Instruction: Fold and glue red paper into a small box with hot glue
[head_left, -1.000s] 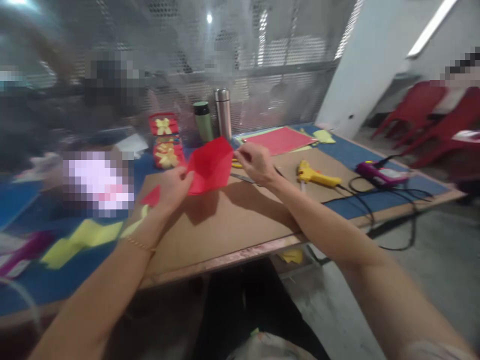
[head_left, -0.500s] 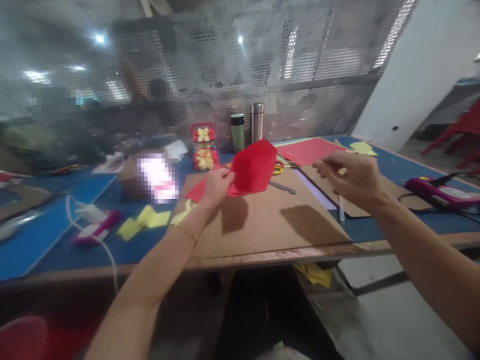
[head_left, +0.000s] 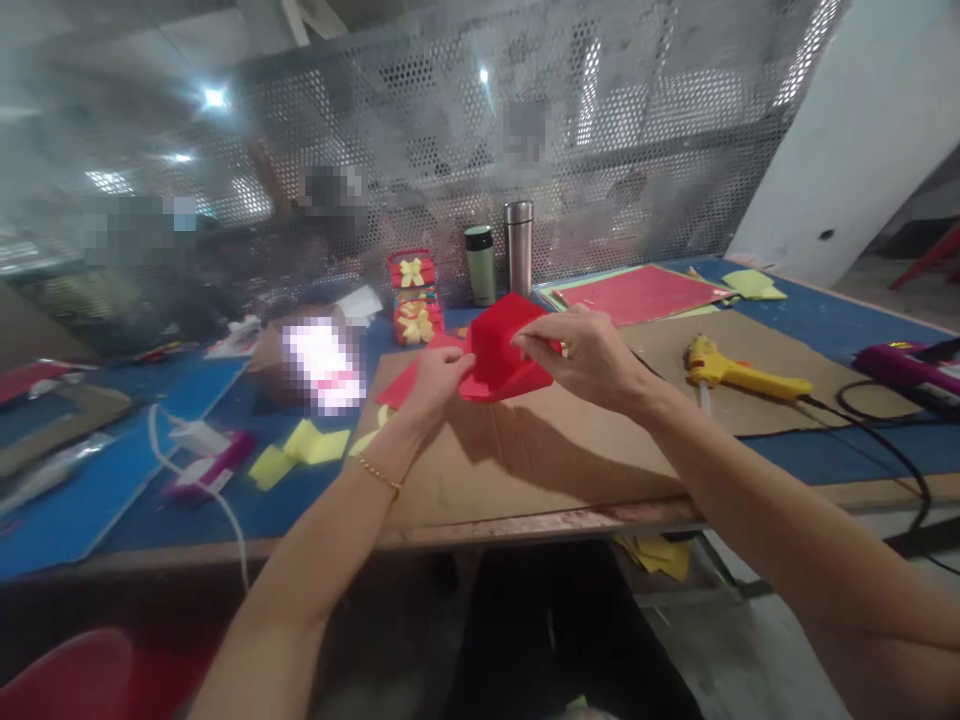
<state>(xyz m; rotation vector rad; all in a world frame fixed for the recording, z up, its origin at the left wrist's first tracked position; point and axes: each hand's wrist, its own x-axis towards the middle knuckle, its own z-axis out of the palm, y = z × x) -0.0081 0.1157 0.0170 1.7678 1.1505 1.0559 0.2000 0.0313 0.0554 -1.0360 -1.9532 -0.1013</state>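
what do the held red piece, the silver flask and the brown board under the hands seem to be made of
Red piece: perhaps felt or stiff paper, the look leaves it open; matte, folded, no shine.
Flask: probably steel; smooth, silvery, with bright upright highlights.
Board: likely cardboard; dull brown, flat, with faint lines.

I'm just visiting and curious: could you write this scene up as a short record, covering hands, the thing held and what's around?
Left hand: holds the red piece by its left side
Right hand: fingers at its right part; grip unclear
Below: brown cardboard on a blue tabletop
To the right: yellow glue gun
Behind: green bottle, steel bottle, both upright
To the left: yellow pieces
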